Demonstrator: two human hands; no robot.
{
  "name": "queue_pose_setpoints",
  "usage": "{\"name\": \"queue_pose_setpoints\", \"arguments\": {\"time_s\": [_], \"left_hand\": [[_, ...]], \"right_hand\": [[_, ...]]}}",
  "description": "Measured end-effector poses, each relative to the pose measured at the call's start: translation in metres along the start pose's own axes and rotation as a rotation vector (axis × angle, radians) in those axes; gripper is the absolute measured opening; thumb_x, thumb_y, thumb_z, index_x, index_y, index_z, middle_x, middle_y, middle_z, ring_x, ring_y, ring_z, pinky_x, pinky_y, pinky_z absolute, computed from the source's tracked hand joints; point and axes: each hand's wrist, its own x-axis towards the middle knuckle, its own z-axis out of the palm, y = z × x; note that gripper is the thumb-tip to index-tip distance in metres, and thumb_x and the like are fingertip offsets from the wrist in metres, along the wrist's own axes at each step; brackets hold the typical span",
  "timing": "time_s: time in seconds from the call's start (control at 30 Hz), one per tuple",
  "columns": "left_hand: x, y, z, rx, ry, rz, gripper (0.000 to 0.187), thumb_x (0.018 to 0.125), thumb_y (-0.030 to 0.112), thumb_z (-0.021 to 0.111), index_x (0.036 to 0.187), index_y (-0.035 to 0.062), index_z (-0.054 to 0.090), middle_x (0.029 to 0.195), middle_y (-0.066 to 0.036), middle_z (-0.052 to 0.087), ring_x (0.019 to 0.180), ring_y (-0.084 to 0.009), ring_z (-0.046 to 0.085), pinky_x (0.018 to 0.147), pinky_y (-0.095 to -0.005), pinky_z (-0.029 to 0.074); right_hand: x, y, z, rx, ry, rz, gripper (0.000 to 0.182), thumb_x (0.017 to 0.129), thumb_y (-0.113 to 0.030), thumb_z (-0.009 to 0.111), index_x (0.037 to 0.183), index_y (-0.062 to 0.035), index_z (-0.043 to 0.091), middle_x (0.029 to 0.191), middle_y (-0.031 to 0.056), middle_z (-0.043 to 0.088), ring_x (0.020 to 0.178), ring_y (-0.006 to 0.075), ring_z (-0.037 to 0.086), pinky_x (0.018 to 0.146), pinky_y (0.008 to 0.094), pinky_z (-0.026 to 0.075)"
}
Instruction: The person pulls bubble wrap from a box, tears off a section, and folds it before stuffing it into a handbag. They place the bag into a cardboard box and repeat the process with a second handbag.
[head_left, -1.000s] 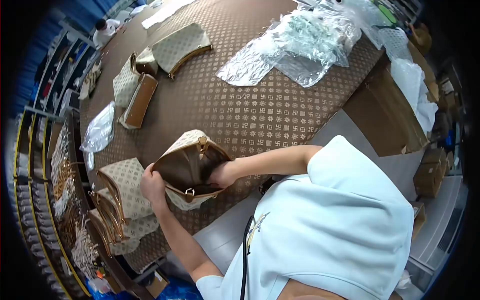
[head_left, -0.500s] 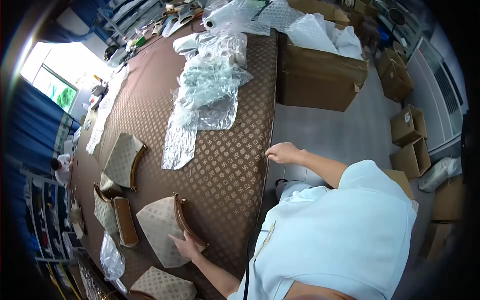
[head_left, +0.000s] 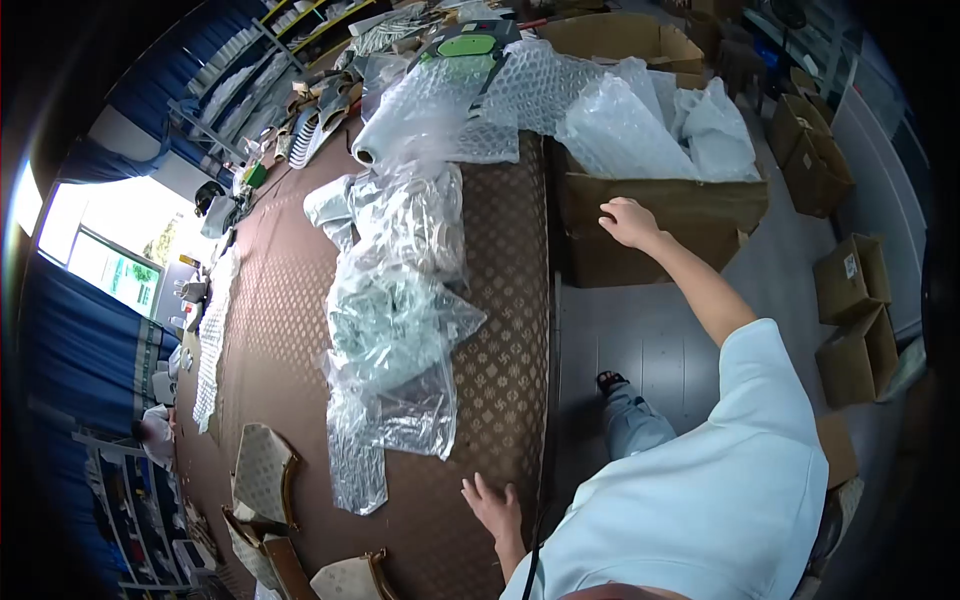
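My left hand (head_left: pixel 495 508) is over the brown patterned table cover near the table's right edge, fingers spread and holding nothing. Just ahead of it lie clear plastic bags (head_left: pixel 405 330) in a long crumpled pile. My right hand (head_left: pixel 630 222) hangs in the air with its fingers curled in, overlapping the front of a large cardboard box (head_left: pixel 690 205); nothing shows in it. Beige patterned handbags with brown trim lie at the lower left: one handbag (head_left: pixel 262 475) farther off, another handbag (head_left: pixel 345 578) cut by the bottom edge.
Bubble wrap (head_left: pixel 440 110) lies at the table's far end, beside a black and green device (head_left: pixel 468 45). White packing wrap (head_left: pixel 625 125) fills the large box. Smaller open cartons (head_left: pixel 850 275) stand along the right. Another person (head_left: pixel 158 435) is at the far left.
My left hand has let go of a beige handbag and opened. My view has moved forward along the table, toward the large box; my right hand has moved forward and stays curled.
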Motion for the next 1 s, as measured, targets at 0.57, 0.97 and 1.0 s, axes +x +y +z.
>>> {"name": "queue_pose_setpoints", "arguments": {"time_s": [0.57,0.97,1.0], "left_hand": [[0.072,0.106,0.086,0.308,-0.369,-0.311,0.114,0.060,0.053,0.072,0.143,0.0109,0.006,0.146,-0.025,-0.008,0.132,-0.0495,-0.009,0.095,-0.0711,0.002],[0.115,0.158,0.024,-0.091,-0.433,-0.391,0.120,0.060,0.056,0.073,0.143,0.0082,0.000,0.148,-0.021,-0.003,0.135,-0.0426,-0.004,0.100,-0.0642,0.006],[0.132,0.172,0.006,-0.311,-0.404,-0.384,0.118,0.062,0.056,0.071,0.143,0.0065,0.000,0.148,-0.020,-0.002,0.136,-0.0384,-0.001,0.105,-0.0578,0.008]], "right_hand": [[0.372,-0.069,0.076,-0.275,-0.317,0.034,0.048,0.091,-0.042,0.042,0.134,-0.0196,0.042,0.150,0.0076,0.007,0.137,0.0340,-0.005,0.106,0.0544,0.015],[0.227,-0.216,0.010,0.860,-0.271,-0.577,0.063,0.089,-0.056,0.037,0.133,-0.0115,0.038,0.136,0.0147,0.037,0.135,0.0293,0.019,0.107,0.0436,0.023],[0.182,-0.249,0.012,0.824,-0.288,-0.752,0.063,0.088,-0.056,0.039,0.132,-0.0107,0.040,0.138,0.0123,0.037,0.136,0.0295,0.015,0.109,0.0485,0.016]]}}
